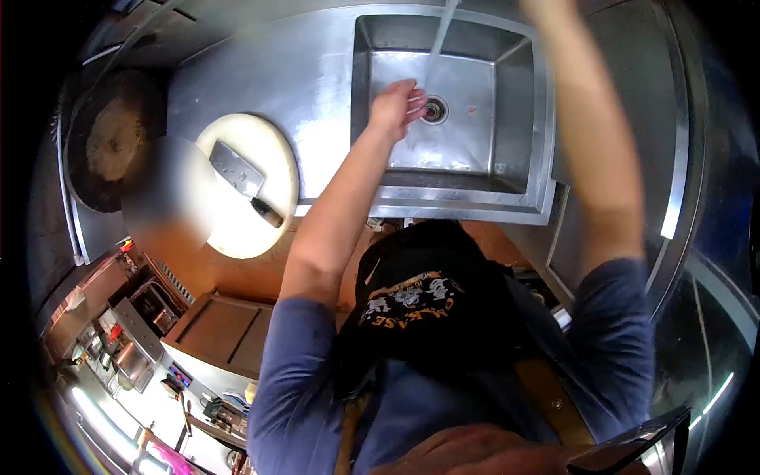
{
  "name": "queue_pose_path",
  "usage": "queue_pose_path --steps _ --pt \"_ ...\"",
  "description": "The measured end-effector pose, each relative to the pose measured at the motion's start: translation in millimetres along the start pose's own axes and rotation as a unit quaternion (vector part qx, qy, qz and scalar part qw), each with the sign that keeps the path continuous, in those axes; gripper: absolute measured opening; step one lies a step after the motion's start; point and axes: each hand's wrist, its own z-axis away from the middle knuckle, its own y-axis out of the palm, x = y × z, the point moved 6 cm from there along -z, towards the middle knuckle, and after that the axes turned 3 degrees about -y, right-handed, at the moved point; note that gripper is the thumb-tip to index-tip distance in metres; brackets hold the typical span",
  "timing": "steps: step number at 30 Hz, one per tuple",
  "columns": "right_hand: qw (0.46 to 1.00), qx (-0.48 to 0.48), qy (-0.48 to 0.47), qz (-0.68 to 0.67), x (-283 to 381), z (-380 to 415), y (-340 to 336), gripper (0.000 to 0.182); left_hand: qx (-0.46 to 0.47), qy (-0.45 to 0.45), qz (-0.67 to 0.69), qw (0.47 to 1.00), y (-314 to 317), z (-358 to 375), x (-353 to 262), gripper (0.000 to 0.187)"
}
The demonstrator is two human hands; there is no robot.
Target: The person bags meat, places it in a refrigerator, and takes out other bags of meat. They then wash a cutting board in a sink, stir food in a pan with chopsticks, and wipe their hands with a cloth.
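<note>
Over the steel sink (pixel 514 119), my left hand (pixel 396 108) is held near the drain (pixel 434 110), its fingers loosely bent and apart, with nothing visible in them. A narrow pale streak, water or a spout (pixel 441 39), comes down from the top edge close to its fingertips. My right hand (pixel 548 6) reaches up past the far right corner of the sink. It is blurred and mostly cut off by the frame, so its fingers and anything it holds are hidden.
Left of the sink, a cleaver (pixel 239 171) with a dark handle lies on a round white cutting board (pixel 277 150). A large dark wok (pixel 115 142) sits at the far left. A small reddish scrap (pixel 472 110) lies on the sink floor. Shelves with kitchen items are at lower left.
</note>
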Motion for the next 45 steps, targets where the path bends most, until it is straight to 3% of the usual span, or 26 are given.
queue_pose_path --steps 2,4,6,7,10,12,13,14,15,16,18,20,22,25,26,27,29,32,36,37,39,40,42,43,44,45 --pt "0.899 0.131 0.287 -0.303 -67.5 134.4 45.8 0.023 0.004 -0.091 0.174 0.981 28.3 -60.7 15.2 0.028" --pt "0.655 0.061 0.484 -0.577 -106.7 246.0 80.4 0.02 0.036 -0.062 0.194 0.978 40.3 -93.0 15.4 0.029" --pt "0.573 -0.115 0.565 -0.583 -99.6 279.0 89.3 0.02 0.182 -0.103 0.254 0.944 58.0 -106.3 14.7 0.033" --pt "0.572 -0.117 0.564 -0.584 -101.3 283.4 96.2 0.02 0.186 -0.09 0.252 0.945 64.7 -85.7 13.3 0.046" --pt "0.436 -0.21 0.531 -0.695 -126.1 288.2 132.4 0.014 0.222 -0.019 0.328 0.918 84.4 -47.4 30.7 0.063" --pt "0.431 -0.11 0.51 -0.736 -171.5 298.4 162.5 0.013 0.223 0.047 0.415 0.881 82.8 -33.6 46.9 0.075" --pt "0.429 -0.076 0.499 -0.749 -184.1 300.8 171.4 0.013 0.131 -0.089 0.496 0.854 84.4 -33.2 65.5 0.071" --pt "0.688 -0.017 0.489 -0.536 -190.9 302.0 162.1 0.02 0.131 -0.09 0.491 0.856 77.6 -43.5 70.3 0.071" --pt "0.867 0.043 0.423 -0.259 -189.6 298.9 149.0 0.026 0.144 -0.091 0.39 0.905 67.8 -53.6 72.9 0.067" --pt "0.944 0.099 0.31 0.05 -180.1 292.4 137.6 0.033 0.157 -0.09 0.284 0.941 58.9 -64.1 71.7 0.064" --pt "0.889 0.246 0.387 0.014 -181.1 304.2 148.1 0.04 0.145 -0.139 0.32 0.926 28.6 -108.9 73.9 0.052" --pt "0.87 0.209 0.447 -0.014 -144.9 328.4 147.9 0.046 0.088 -0.122 0.262 0.953 1.8 -129.9 73.5 0.05" --pt "0.909 0.089 0.377 -0.152 -89.5 320.7 120.5 0.06 0.0 -0.055 0.135 0.989 -14.9 -126.1 72.5 0.049" --pt "0.651 0.037 0.658 -0.377 -126.2 372.2 134.6 0.04 -0.125 0.027 -0.171 0.977 -18.5 -117.6 79.6 0.046" --pt "0.555 0.076 0.533 -0.634 -170.5 400.1 155.2 0.027 -0.144 0.037 -0.257 0.955 -15.7 -111.8 79.9 0.045" --pt "0.471 0.027 0.712 -0.519 -143.4 383.2 130.6 0.023 -0.153 0.042 -0.317 0.935 -15.2 -108.6 81.2 0.044" --pt "0.443 0.061 0.725 -0.524 -133.5 379.8 123.0 0.023 -0.143 0.039 -0.388 0.91 -10.2 -99.6 79.9 0.042" --pt "0.466 0.067 0.725 -0.503 -172.1 392.9 128.1 0.015 -0.127 0.022 -0.435 0.891 -5.4 -83.1 89.3 0.04" --pt "0.697 0.08 0.652 -0.287 -199.1 391.2 126.6 0.014 -0.174 0.018 -0.388 0.905 0.3 -71.9 97.3 0.036" --pt "0.65 0.1 0.695 -0.29 -221.1 409.9 128.7 0.013 -0.206 0.01 -0.322 0.924 -1.0 -66.4 100.5 0.035" --pt "0.868 0.155 0.458 -0.116 -202.3 375.2 107.2 0.015 -0.244 -0.003 -0.082 0.966 1.2 -64.4 108.6 0.032" --pt "0.886 0.209 0.407 -0.077 -197.9 362.9 100.9 0.015 -0.238 -0.035 0.217 0.946 11.8 -57.0 117.2 0.031" --pt "0.944 0.279 0.16 0.073 -152.2 321.8 91.3 0.018 -0.085 -0.027 0.309 0.947 30.9 -50.8 114.2 0.027" --pt "0.924 0.333 0.097 0.16 -166.9 307.5 84.2 0.019 0.057 -0.052 0.336 0.939 35.7 -36.0 114.7 0.025" --pt "0.883 0.367 0.081 0.28 -144.8 274.6 76.5 0.018 0.015 -0.166 0.294 0.941 29.1 15.1 92.1 0.033" --pt "0.885 0.369 -0.04 0.279 -131.0 237.9 66.1 0.017 0.082 -0.091 0.242 0.963 16.0 35.2 78.6 0.037"
